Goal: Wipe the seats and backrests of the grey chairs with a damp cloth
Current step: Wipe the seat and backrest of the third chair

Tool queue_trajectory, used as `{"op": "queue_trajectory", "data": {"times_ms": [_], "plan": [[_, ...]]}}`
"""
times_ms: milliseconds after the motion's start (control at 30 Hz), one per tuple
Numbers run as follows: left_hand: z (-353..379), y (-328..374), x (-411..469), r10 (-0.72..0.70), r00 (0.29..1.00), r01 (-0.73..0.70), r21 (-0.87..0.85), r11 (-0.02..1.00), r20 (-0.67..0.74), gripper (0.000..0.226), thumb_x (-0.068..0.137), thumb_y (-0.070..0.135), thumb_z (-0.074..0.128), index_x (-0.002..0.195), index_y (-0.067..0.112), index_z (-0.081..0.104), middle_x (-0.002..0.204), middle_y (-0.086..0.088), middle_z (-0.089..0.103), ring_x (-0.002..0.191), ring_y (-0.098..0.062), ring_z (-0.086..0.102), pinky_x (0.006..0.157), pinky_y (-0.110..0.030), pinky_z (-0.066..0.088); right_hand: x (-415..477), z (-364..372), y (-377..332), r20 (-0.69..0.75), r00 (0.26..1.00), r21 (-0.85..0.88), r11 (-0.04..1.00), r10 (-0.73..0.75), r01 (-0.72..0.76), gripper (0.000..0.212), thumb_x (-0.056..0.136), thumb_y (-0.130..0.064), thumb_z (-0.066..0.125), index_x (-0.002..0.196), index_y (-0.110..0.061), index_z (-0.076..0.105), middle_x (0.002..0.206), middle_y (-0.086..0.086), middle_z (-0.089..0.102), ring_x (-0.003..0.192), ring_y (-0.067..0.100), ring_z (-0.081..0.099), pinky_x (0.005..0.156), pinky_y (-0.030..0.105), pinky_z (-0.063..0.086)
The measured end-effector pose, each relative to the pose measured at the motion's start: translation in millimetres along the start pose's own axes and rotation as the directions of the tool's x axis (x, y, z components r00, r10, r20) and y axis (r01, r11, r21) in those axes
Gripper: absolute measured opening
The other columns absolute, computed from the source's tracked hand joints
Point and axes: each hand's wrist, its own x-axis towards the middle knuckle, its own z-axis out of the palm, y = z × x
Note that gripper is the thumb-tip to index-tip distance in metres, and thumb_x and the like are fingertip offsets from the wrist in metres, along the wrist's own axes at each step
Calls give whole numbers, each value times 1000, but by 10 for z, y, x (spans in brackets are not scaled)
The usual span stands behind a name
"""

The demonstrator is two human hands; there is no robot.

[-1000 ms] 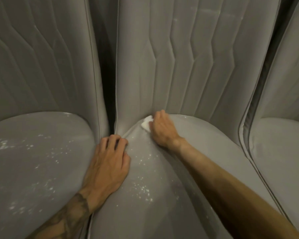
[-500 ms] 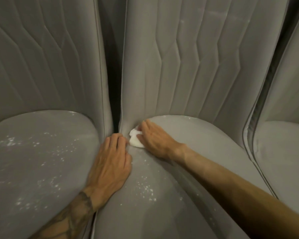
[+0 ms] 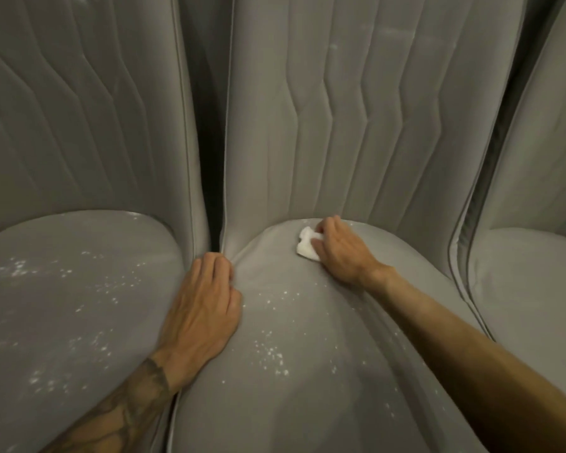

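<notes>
Since the small, crumpled white damp cloth [image 3: 308,246] is held under the right hand [image 3: 342,253] at the rear of the middle grey upholstered chair seat [image 3: 307,403], just short of the crease where the quilted grey backrest [image 3: 356,109] rises, the coming stroke is judged to turn on what lies on either side of that crease. The cloth is seen projecting from the left side of the hand, its longer side running roughly from back to front. The curled fingers [image 3: 330,227] are closed over its right part and press it to the fabric, their tips almost touching the backrest. A scatter of white specks [image 3: 272,353] is seen on the seat nearer the person, to the front and left of the cloth and well apart from it. A pull toward the body would therefore be needed to reach them, whereas an upward push would carry the cloth onto the backrest. The left hand [image 3: 203,302] is laid on the seat's left edge, nearer the specks yet holding no cloth. Its fingers are bent down into the gap beside the neighbouring left grey seat [image 3: 62,305], also speckled, and whether the edge is gripped or merely pressed cannot be told. The seat is taken to be only partly wiped.
</notes>
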Motion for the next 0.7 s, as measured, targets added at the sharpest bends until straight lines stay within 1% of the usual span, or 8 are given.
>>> {"op": "queue_trajectory", "data": {"times_ms": [67, 200, 267, 367, 433, 600, 667, 700], "plan": [[-5, 19, -5, -16, 1000, 16, -12, 1000, 3, 7, 89, 11, 42, 91, 17, 41, 96, -2, 43, 86, -21, 41, 79, -41, 43, -131, 109, -221, -25, 1000, 27, 1000, -5, 5, 25, 102, -25, 44, 117, -5, 48, 117, 17, 51, 107, 35, 50, 95, 44, 37], [-58, 47, -2, -15, 999, 15, -26, 1000, 31, 8, 90, 12, 44, 96, 15, 48, 101, -3, 48, 90, -20, 46, 82, -39, 45, -447, 248, -636, 12, 963, 110, 958, -269, 266, 22, 99, -28, 50, 110, -9, 50, 109, 13, 53, 96, 32, 50, 85, 44, 39], [-100, 16, -23, 24, 998, -24, -7, 1000, 63, 11, 92, 14, 44, 99, 15, 52, 104, -3, 51, 92, -21, 48, 84, -39, 45, -398, 67, -376, 21, 972, 85, 970, -232, 230, 22, 101, -30, 48, 112, -11, 49, 111, 12, 53, 98, 32, 51, 86, 42, 38], [-166, -95, -115, 108, 988, -114, 60, 992, 106, 25, 95, 17, 45, 114, 12, 60, 120, -5, 58, 102, -26, 58, 93, -37, 44, -283, -122, 105, -3, 1000, -9, 1000, 24, -24, 27, 105, -28, 41, 119, -6, 48, 120, 15, 51, 108, 34, 51, 95, 41, 36], [-178, -141, -172, 135, 983, -145, 78, 986, 121, 36, 98, 20, 41, 125, 8, 62, 131, -9, 60, 113, -28, 60, 102, -38, 42, -346, -67, 40, -59, 992, -30, 993, 112, -114, 26, 105, -26, 38, 119, -6, 47, 120, 16, 50, 108, 34, 50, 94, 42, 37], [-119, -148, -188, 131, 986, -137, 60, 989, 101, 41, 97, 19, 38, 127, 5, 62, 134, -13, 61, 115, -31, 61, 105, -37, 38, -743, 135, -390, -3, 983, 74, 981, -182, 182, 22, 102, -33, 42, 108, -12, 49, 107, 11, 51, 92, 31, 51, 83, 43, 40], [-100, -170, -194, 135, 987, -140, 60, 988, 88, 42, 97, 19, 37, 126, 4, 62, 134, -15, 62, 116, -32, 61, 106, -38, 37, -682, -45, -72, 16, 987, 35, 987, -159, 158, 24, 103, -33, 43, 111, -11, 49, 110, 11, 51, 95, 32, 51, 85, 43, 39], [-92, -177, -198, 128, 988, -134, 61, 989, 84, 42, 97, 19, 37, 126, 4, 63, 134, -15, 62, 116, -33, 61, 107, -38, 37, -623, -128, 120, 17, 997, 11, 997, -78, 77, 25, 104, -31, 42, 114, -9, 49, 113, 13, 52, 99, 33, 51, 89, 43, 39]]}}
